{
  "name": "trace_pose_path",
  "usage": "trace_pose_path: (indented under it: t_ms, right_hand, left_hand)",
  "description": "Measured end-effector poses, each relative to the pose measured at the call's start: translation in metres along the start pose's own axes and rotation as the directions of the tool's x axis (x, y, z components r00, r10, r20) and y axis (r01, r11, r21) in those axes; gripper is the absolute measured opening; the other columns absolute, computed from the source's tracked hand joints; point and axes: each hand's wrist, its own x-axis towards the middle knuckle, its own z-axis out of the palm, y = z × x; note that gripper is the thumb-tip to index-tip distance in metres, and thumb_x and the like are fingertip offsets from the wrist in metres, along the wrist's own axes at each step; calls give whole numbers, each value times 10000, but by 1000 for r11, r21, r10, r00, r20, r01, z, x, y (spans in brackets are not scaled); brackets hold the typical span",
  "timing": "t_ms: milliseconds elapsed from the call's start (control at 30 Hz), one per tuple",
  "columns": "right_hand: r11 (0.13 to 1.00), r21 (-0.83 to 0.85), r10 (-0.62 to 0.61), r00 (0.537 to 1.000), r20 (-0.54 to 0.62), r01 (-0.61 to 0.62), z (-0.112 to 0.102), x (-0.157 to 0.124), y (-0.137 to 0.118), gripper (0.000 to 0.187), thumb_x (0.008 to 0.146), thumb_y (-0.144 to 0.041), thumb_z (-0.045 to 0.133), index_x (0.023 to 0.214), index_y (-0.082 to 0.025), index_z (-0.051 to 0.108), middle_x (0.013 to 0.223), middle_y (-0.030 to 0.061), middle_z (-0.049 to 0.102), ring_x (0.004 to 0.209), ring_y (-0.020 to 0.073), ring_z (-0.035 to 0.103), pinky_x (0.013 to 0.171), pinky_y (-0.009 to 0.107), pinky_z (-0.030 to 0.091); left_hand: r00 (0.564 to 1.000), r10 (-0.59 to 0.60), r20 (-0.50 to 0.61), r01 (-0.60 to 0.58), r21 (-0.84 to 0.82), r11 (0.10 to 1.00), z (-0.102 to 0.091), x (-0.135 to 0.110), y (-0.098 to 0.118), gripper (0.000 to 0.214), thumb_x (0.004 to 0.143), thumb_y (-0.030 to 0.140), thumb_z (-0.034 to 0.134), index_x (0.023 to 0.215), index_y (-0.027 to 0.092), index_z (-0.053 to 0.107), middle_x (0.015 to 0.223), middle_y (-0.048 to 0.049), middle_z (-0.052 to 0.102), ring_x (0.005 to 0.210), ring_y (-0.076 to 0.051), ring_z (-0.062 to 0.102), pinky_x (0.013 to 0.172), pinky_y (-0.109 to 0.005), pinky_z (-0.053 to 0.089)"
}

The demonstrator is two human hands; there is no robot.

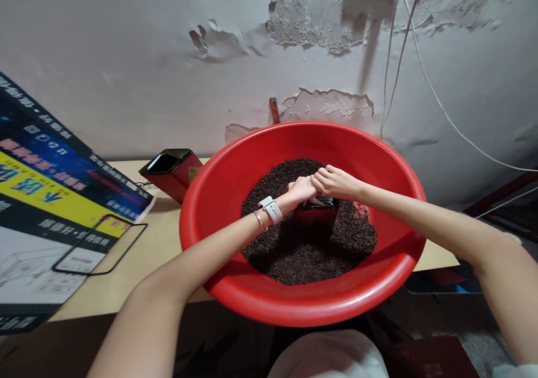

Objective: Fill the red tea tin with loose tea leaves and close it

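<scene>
A large red basin (227, 193) holds a heap of dark, dry leaf-like bits (294, 266) resembling loose tea. In the middle of the heap stands a dark red box (317, 221) with a black rim, its lower part in shadow. My left hand (300, 190), with a white watch (271, 210) on the wrist, is closed over the top of this box. My right hand (336, 181) meets it there, fingers also closed. Something dark and shiny shows in the box's opening just below the fingers. What the fingertips pinch is hidden.
Left of the basin, a similar red box (172, 170) with an open top leans on the wooden table (163, 232). A large printed carton (54, 198) and a black wire frame (101, 246) are at the left. White cables (432, 92) hang down the peeling wall.
</scene>
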Motion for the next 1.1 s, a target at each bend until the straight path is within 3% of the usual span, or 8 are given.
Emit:
trace_pose_path:
  t_ms: [100, 200, 300, 400, 633, 733, 900, 1100]
  right_hand:
    - [981, 127, 123, 973, 197, -150, 9, 1, 5, 335, 909, -152, 293, 999, -56, 601, 881, 165, 642, 870, 241, 579, 727, 334, 395]
    - [865, 277, 319, 884, 342, -419, 12, 2, 3, 324, 892, -232, 343, 951, -102, 634, 842, 152, 658, 768, 216, 601, 632, 284, 369]
    - [649, 463, 440, 794, 419, -604, 13, 6, -1, 365, 859, -314, 364, 768, -126, 664, 783, 130, 661, 719, 195, 591, 581, 259, 341]
    - [405, 612, 434, 732, 525, -679, 14, 8, -1, 372, 814, -323, 385, 647, -128, 653, 625, 80, 626, 598, 146, 543, 539, 236, 336]
    - [376, 719, 277, 812, 514, -584, 9, -3, 17, 376, 779, -316, 450, 493, -116, 592, 500, 41, 572, 487, 91, 474, 487, 209, 329]
    - [334, 776, 365, 832, 418, -536, -5, -9, 25, 205, 739, -250, 522, 628, -118, 633, 518, 10, 587, 461, 73, 464, 459, 191, 317]
    - [-33, 942, 697, 667, 262, -335, -30, -18, 41, 172, 783, -210, 471, 764, -113, 613, 482, -15, 564, 360, 52, 400, 389, 177, 296]
    - [45, 928, 738, 638, 219, -371, -19, -21, 40, 157, 753, -161, 464, 713, -114, 608, 458, -26, 547, 381, 55, 443, 433, 171, 341]
  left_hand:
    - [1000, -9, 9, 8, 104, 995, -3, -9, -5, 162, 743, 239, 662, 832, 109, 626, 867, -55, 628, 888, -237, 590, 808, -388, 471]
    - [964, 202, -170, -169, 191, 967, -1, -21, -13, 277, 678, 190, 684, 930, 122, 591, 990, -84, 604, 989, -243, 536, 867, -360, 430]
    - [862, 448, -235, -387, 265, 883, 3, -31, -19, 287, 747, 164, 629, 1018, 119, 544, 1055, -97, 572, 998, -210, 509, 885, -333, 418]
    - [836, 520, -178, -472, 252, 845, 5, -32, -20, 101, 836, 152, 535, 923, 131, 582, 937, -71, 605, 891, -182, 551, 820, -300, 439]
    - [800, 588, 119, -581, 399, 710, -4, -11, -12, 181, 865, 137, 482, 817, 125, 656, 839, -78, 640, 781, -172, 586, 716, -260, 432]
    - [769, 577, 277, -629, 488, 605, -3, -4, -9, 228, 860, 119, 449, 776, 117, 660, 853, -92, 634, 781, -178, 581, 714, -264, 421]
    - [719, 541, 436, -691, 539, 483, 7, 2, 1, 293, 840, 80, 390, 892, 153, 669, 957, -92, 609, 914, -206, 558, 772, -280, 411]
    - [771, 387, 505, -636, 626, 450, 12, -2, 27, 286, 800, 55, 420, 951, 103, 659, 1101, -166, 560, 977, -256, 546, 799, -326, 422]
